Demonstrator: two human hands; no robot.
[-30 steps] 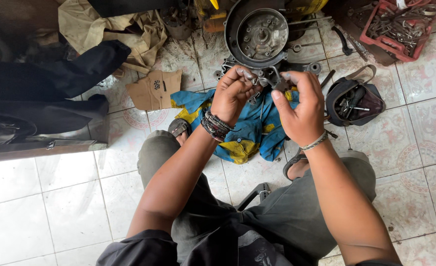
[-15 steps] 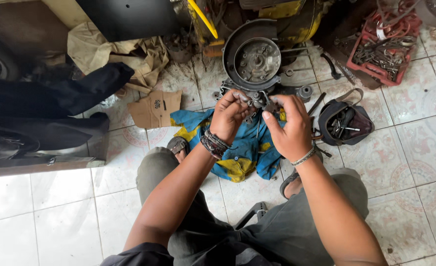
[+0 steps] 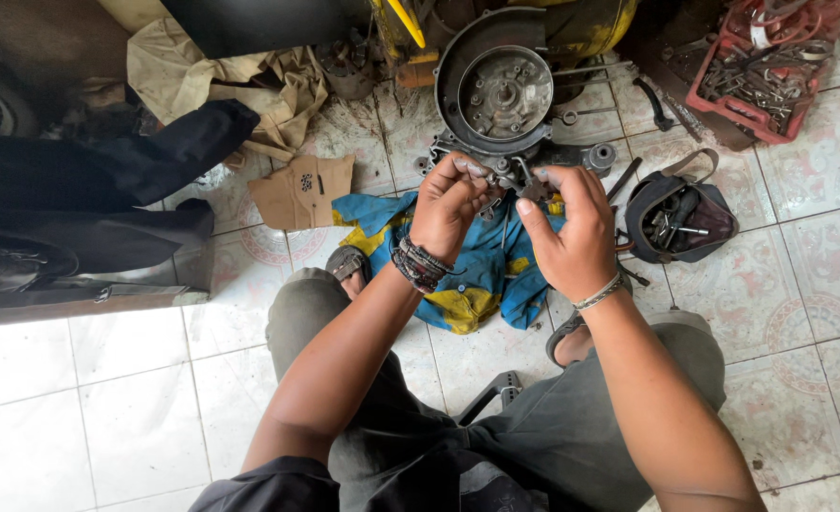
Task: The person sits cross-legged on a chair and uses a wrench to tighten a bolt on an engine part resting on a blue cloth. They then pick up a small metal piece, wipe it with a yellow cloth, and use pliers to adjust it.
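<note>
A round grey engine casing (image 3: 502, 90) stands on the tiled floor ahead of my knees, its open face toward me. My left hand (image 3: 450, 201), with dark bracelets at the wrist, pinches a small metal part (image 3: 492, 178) just below the casing's lower edge. My right hand (image 3: 574, 230), wearing a thin metal bracelet, grips the same small dark assembly from the right, fingers curled around it. Under both hands lies a blue and yellow cloth (image 3: 482, 270). The part itself is mostly hidden by my fingers.
A red tray of tools (image 3: 763, 71) sits at the far right. A dark open tool pouch (image 3: 678, 216) lies right of my hands. Beige rags (image 3: 219, 78), a cardboard piece (image 3: 303, 190) and dark vehicle panels (image 3: 69, 228) fill the left. A black handle (image 3: 496, 391) lies between my legs.
The view has shifted so the casing and my hands sit lower in the frame. My hands stay together on the small part below the casing, fingers slightly reworked.
</note>
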